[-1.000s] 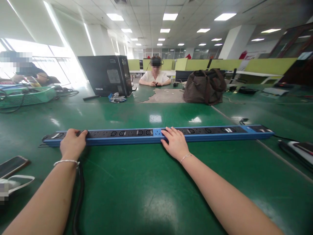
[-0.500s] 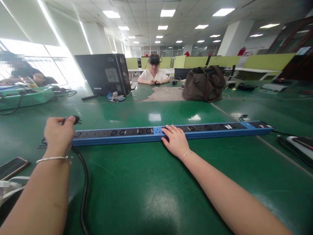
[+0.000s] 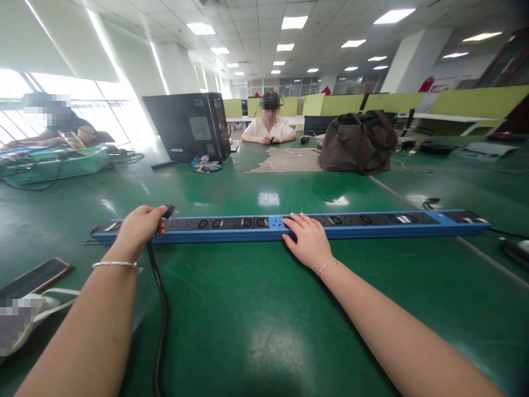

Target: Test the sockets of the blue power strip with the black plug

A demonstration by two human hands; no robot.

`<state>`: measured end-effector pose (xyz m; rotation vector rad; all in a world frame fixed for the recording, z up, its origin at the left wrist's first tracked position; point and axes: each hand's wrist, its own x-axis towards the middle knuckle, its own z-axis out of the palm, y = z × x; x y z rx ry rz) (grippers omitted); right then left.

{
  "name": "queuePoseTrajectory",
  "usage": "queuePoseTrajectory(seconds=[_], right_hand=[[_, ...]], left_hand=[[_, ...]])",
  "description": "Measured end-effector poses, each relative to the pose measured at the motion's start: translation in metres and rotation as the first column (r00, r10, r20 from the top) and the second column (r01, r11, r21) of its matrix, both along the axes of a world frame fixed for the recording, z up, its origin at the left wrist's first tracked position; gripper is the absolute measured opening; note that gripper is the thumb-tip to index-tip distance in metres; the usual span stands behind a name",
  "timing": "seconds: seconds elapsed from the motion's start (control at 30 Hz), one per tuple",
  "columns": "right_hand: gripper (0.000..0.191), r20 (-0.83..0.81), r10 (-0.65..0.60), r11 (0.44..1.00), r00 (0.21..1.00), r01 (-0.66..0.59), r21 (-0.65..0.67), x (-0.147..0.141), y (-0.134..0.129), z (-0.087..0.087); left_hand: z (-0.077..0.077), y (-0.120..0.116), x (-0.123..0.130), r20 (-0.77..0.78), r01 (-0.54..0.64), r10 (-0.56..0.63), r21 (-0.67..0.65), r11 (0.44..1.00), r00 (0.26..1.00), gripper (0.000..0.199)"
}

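Note:
A long blue power strip [image 3: 231, 236] with black sockets along its top lies across the green table. My left hand [image 3: 140, 226] is closed on a black plug [image 3: 169, 210], held just over the strip's left part. From below that hand a thick black cord [image 3: 161, 309] runs down toward me. My right hand [image 3: 308, 240] lies across the strip near its middle, beside a blue socket [image 3: 276, 222]. Its fingers reach over the top to the far edge and the thumb is at the front side. The sockets beneath both hands are hidden.
At the left edge lies a phone [image 3: 37, 278] beside white straps [image 3: 55, 300]. A black computer case [image 3: 185, 129], gloves [image 3: 205, 164] and a brown bag [image 3: 357, 143] stand farther back. A green basket [image 3: 61, 165] is at far left. Two other people sit at the table.
My left hand has moved right and slightly down with the plug, closer to the strip's sockets. My right hand stays on the same part of the strip. The view has shifted a little.

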<state>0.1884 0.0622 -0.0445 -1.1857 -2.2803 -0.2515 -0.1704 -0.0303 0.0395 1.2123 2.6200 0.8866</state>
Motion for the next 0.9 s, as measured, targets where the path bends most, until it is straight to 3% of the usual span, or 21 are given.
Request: queuePoseTrajectory(seconds=[0.1,0.2,0.5,0.9], right_hand=[[0.038,0.002,0.003,1.0,1.0,-0.003,-0.002,0.0,0.0,0.001],[0.038,0.003,0.004,1.0,1.0,-0.004,-0.002,0.001,0.0,0.001],[0.038,0.008,0.008,1.0,1.0,-0.008,-0.002,0.0,0.0,0.002],[0.038,0.01,0.008,1.0,1.0,-0.008,-0.005,0.001,0.001,0.001]], left_hand=[[0.002,0.001,0.005,-0.05,0.025,-0.032,-0.143,0.989,0.998,0.042],[0.003,0.003,0.011,-0.088,0.025,-0.044,-0.205,0.978,0.995,0.043],[-0.007,0.012,0.014,-0.156,0.004,-0.025,-0.135,0.991,0.987,0.04],[-0.013,0.012,0.015,-0.199,-0.037,0.008,-0.145,0.989,0.98,0.035]])
